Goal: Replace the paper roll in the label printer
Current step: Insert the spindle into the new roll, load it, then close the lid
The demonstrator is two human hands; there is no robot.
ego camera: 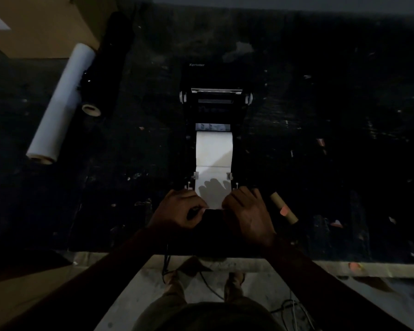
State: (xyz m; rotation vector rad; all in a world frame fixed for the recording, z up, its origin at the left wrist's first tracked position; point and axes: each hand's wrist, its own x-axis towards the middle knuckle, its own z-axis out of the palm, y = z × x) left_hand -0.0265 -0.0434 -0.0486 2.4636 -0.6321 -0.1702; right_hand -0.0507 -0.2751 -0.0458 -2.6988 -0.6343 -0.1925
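Note:
A black label printer (215, 75) stands open on the dark table, its lid tipped back. A white paper roll (213, 146) sits in its bay, and a strip of paper (213, 187) runs from it toward me between two grey guides. My left hand (179, 209) pinches the strip's near left corner. My right hand (246, 211) pinches the near right corner. An empty brown cardboard core (283, 207) lies on the table just right of my right hand.
A long white roll (61, 103) and a black roll (105, 65) lie at the far left beside a cardboard box (41, 25). The table's front edge (344, 268) runs below my wrists. Cables (294, 309) lie on the floor near my feet.

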